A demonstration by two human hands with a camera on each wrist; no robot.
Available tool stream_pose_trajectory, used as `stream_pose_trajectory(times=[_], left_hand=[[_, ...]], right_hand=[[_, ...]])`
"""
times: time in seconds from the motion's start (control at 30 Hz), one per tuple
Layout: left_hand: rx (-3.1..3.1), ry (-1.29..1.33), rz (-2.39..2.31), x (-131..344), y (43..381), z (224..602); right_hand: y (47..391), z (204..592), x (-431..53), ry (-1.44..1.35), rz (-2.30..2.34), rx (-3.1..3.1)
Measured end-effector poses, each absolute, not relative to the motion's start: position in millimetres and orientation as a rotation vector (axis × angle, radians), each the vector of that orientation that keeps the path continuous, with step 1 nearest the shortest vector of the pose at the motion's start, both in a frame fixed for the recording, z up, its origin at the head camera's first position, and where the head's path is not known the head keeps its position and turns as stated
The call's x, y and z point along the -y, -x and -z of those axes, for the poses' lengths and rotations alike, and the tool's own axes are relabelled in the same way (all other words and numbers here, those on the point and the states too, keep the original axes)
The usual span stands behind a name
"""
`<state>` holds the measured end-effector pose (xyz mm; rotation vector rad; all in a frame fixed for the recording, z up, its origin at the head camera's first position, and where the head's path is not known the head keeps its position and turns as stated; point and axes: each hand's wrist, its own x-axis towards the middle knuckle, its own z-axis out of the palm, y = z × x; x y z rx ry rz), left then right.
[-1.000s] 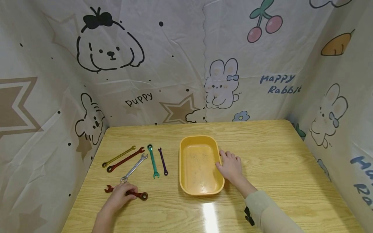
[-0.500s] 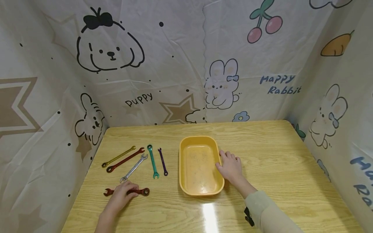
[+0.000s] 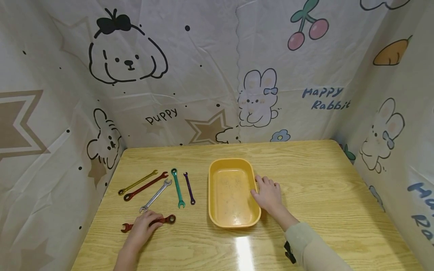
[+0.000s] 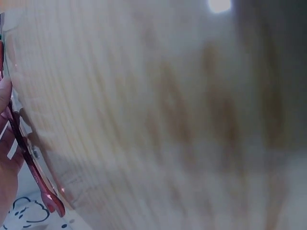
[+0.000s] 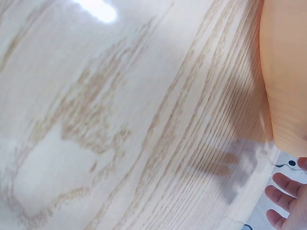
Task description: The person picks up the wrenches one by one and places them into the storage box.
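With thumb and fingers, my left hand [image 3: 143, 228] pinches the middle of a red ratcheting combination wrench [image 3: 168, 219]. The wrench's open end points left and its ring end points right. In the left wrist view the same wrench [image 4: 29, 162] runs down the left edge, its middle partly behind the fingers. A yellow plastic tray [image 3: 211, 195] with no tools in it stands at mid-table. My right hand [image 3: 270, 195] holds its right side, thumb over the rim and the other fingers outside. The right wrist view shows several loosely bent fingers [image 5: 284, 191] below the tray wall [image 5: 290, 76].
Left of the tray lie a yellow wrench [image 3: 138, 182], another red wrench [image 3: 146, 186], a silver wrench [image 3: 156, 195], a teal wrench [image 3: 178, 188] and a purple wrench [image 3: 189, 188]. A printed cloth [image 3: 203, 75] encloses the back and sides of the wooden table [image 3: 315, 180].
The ring end of the held wrench has swung up and slightly to the right. My left hand has shifted slightly right with it. The right hand and the tray have stayed put.
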<state>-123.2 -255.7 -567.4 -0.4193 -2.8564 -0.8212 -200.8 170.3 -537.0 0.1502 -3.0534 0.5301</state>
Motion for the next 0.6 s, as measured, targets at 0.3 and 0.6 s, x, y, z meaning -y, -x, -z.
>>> stream_pose_trajectory(times=[0.3,0.6], left_hand=[[2.785,0.442,0.741,251.7,124.8,572.4],[2.744,0.445,0.726,248.1,125.6,572.0]], right_hand=[[201.4,538.5,-170.9,-0.148,-0.524,3.047],[200.7,537.9,-170.7,-0.148,-0.527,3.045]])
